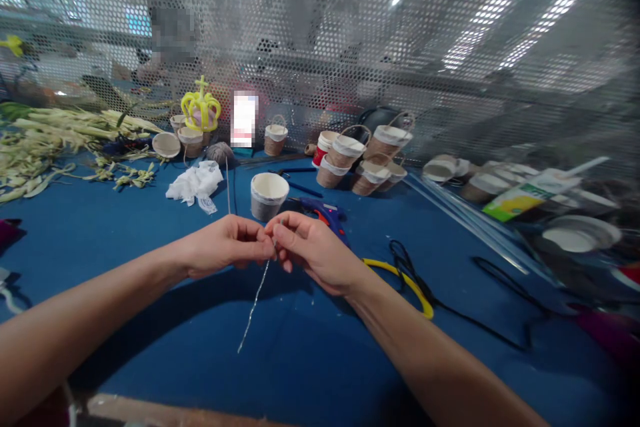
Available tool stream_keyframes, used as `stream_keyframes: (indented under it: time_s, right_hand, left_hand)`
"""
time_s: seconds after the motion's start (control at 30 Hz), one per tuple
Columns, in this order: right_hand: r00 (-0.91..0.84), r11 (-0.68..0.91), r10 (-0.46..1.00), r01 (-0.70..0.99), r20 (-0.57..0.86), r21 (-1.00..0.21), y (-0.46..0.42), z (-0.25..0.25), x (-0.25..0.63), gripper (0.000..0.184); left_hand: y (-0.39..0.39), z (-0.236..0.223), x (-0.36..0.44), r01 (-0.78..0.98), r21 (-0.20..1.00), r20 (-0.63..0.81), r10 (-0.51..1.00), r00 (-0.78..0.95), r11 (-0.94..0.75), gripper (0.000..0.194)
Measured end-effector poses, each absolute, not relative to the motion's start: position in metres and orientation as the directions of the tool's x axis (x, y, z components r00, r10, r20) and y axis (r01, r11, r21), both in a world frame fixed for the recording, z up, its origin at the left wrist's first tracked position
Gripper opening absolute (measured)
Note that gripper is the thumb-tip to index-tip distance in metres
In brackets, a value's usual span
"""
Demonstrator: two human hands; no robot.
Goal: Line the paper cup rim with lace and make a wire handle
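A thin, silvery twisted strand is held over the middle of the blue worktop, toward its front edge. It looks like fine strands wound together, slightly kinked and shiny, and its lower end slants down toward the front left corner. Both hands are closed on its upper part: the left hand pinches with thumb and bent fingers, the right hand with thumb and forefinger, the fingertips close together.

Just beyond the hands stands one upright cup, white inside with a wrapped grey outside. To its right lies one blue glue gun with a red trigger. One curved yellow piece shows by the right forearm, beside a looped black cable.

Left of the cup are one crumpled white bag and one grey yarn ball, with a thin strand running from the ball toward the left hand.

Near the far edge are one yellow crown, one lit phone and one handled basket. Pale stalks, too tangled to count, fill the far left corner; toward the right edge lie several clear rods.
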State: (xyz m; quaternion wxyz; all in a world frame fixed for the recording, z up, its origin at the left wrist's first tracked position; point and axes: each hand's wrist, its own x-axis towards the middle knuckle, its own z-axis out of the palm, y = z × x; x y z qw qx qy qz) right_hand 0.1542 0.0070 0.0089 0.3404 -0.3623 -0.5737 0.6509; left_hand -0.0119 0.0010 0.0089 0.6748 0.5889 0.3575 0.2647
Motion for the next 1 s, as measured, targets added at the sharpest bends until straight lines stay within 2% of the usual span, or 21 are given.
stream_keyframes:
  time_s: [0.1, 0.2, 0.33, 0.43, 0.5, 0.83, 1.0]
  right_hand:
    - [-0.522, -0.137, 0.848, -0.049, -0.091, -0.989, 0.0087, 0.0106, 0.1558, 0.028]
    - [-0.506, -0.138, 0.857, -0.051, -0.094, -0.989, 0.0099, 0.0110, 0.1569, 0.030]
    - [-0.501, -0.139, 0.859, -0.040, -0.100, -0.990, 0.0104, 0.0095, 0.1570, 0.032]
    - [-0.498, -0.115, 0.862, -0.008, -0.096, -0.993, 0.0105, 0.0079, 0.1568, 0.030]
    - [-0.489, -0.083, 0.868, 0.020, -0.082, -0.996, 0.0109, 0.0069, 0.1567, 0.028]
    - [-0.450, 0.103, 0.893, 0.213, -0.004, -0.972, 0.0101, 0.0062, 0.1577, 0.027]
    - [-0.384, 0.099, 0.923, 0.210, 0.011, -0.973, 0.0088, 0.0024, 0.1547, 0.029]
  left_hand:
    - [0.0019, 0.0090, -0.0135, 0.015, 0.974, -0.189, 0.770, 0.609, 0.227, 0.018]
    - [0.0045, 0.0091, -0.0157, 0.026, 0.976, -0.185, 0.762, 0.620, 0.216, 0.016]
    - [0.0075, 0.0101, -0.0175, 0.155, 0.987, -0.126, 0.763, 0.634, 0.034, 0.015]
    - [0.0069, 0.0122, -0.0169, 0.277, 0.951, -0.066, 0.785, 0.616, -0.137, 0.016]
    - [0.0057, 0.0139, -0.0163, 0.327, 0.927, -0.051, 0.801, 0.597, -0.184, 0.016]
    - [0.0029, 0.0103, -0.0107, 0.290, 0.954, -0.094, 0.838, 0.538, -0.079, 0.022]
    - [0.0015, 0.0059, -0.0083, 0.228, 0.973, -0.086, 0.851, 0.518, -0.041, 0.024]
